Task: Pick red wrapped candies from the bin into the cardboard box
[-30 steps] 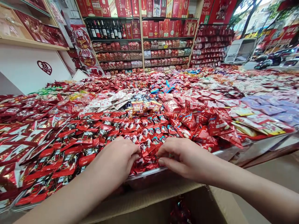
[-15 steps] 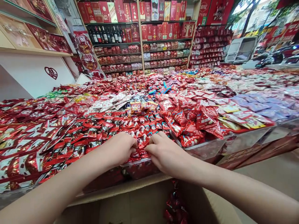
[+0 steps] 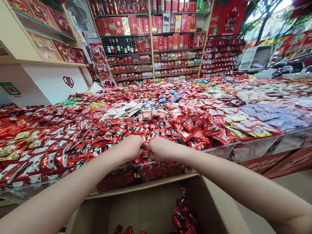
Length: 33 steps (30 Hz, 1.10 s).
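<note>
Bending in close over the front of a clear bin point(image 3: 158, 171), the person has both hands just beside each other among small red candies point(image 3: 158, 132). The left hand point(image 3: 135, 148) is curled, thumb side turned inward; the right hand point(image 3: 158, 149) faces it with its fingers bent down and in. From where I stand, the backs of the hands hide most of the fingertips, so I can't tell how far open either grip is, or whether it has hold of a candy. The candies lie under and between the hands, a few showing at the bin's front rim and more spread just beyond the knuckles. To the left of the hands are red-and-black packs point(image 3: 96, 150); to the right, puffy red packs point(image 3: 213, 126). Below the forearms, right in front of the bin, a cardboard box point(image 3: 126, 204) stands open, with shiny red sweets point(image 3: 186, 221) heaped along its right side and a few more at the near edge.
</note>
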{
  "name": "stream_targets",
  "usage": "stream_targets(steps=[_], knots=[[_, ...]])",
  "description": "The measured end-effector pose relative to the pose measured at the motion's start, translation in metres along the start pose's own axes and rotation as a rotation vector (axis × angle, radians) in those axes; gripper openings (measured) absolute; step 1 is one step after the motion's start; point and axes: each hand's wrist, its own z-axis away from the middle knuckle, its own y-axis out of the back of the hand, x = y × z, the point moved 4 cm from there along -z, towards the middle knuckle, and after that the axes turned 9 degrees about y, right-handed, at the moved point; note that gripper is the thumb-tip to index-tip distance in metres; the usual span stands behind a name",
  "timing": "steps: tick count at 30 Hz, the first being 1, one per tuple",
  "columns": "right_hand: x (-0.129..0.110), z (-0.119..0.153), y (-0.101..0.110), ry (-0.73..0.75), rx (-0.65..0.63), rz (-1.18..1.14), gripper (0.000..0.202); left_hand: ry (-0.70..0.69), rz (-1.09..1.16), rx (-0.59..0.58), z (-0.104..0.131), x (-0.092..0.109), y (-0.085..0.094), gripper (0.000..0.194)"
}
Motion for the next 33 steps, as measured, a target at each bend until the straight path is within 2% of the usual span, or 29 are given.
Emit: stream_targets(steps=[3,8,18,22,28,33], knots=[[0.000,-0.001,0.002,-0.011,-0.045,-0.050,0.017,0.006,0.017,0.008,0.002,-0.001,0.000,0.022],[0.008,0.003,-0.002,0.027,0.011,-0.160,0.017,0.013,0.023,0.015,0.001,0.001,0.000,0.023],[0.013,0.013,-0.006,-0.061,0.056,-0.281,0.017,-0.052,0.042,-0.094,-0.005,0.004,-0.004,0.021],[0.015,0.012,-0.009,-0.031,0.070,-0.359,0.016,-0.072,0.040,-0.119,-0.001,0.003,-0.004,0.023],[0.015,0.015,-0.006,0.031,0.091,-0.391,0.016,-0.066,0.015,-0.029,0.003,0.000,-0.004,0.023],[0.018,0.017,-0.008,-0.008,0.104,-0.400,0.015,-0.067,0.053,-0.038,0.000,-0.002,-0.012,0.022]])
